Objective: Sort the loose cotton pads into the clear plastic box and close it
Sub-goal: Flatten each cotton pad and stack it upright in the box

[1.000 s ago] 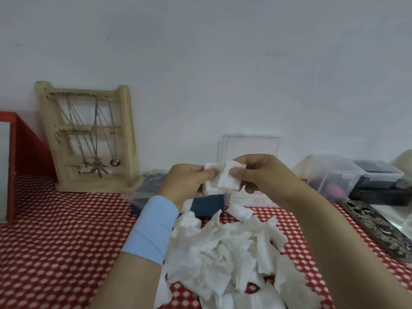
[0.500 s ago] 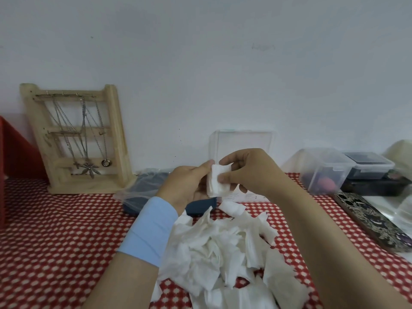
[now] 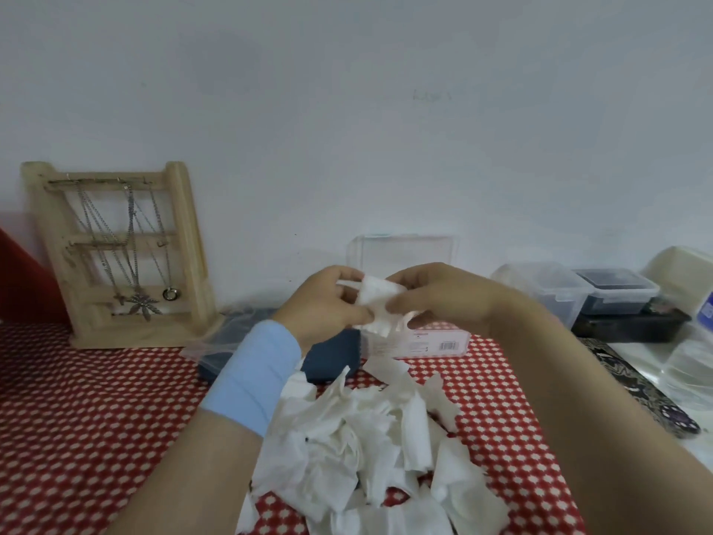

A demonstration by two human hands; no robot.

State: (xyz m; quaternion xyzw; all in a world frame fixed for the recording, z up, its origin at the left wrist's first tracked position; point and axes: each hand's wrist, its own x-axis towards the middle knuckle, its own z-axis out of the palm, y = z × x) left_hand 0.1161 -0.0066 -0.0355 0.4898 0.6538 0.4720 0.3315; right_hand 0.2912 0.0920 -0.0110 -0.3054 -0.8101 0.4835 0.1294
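1. the stack of cotton pads [image 3: 380,303], neat half a second ago, now fans apart just in front of the clear plastic box [image 3: 432,343], pinched by our left hand [image 3: 328,303] and right hand [image 3: 436,299]; we judge loading waits.
2. the pads look thin, white, floppy; the loose pile [image 3: 366,449] lies nearer us than the box.

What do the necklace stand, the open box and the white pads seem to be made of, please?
The necklace stand looks like pale, matte wood with faint grain. The box seems clear, glossy rigid plastic: the wall shows through it. The pads look like soft, matte cotton or similar fibre: they crumple and fold in the pile.
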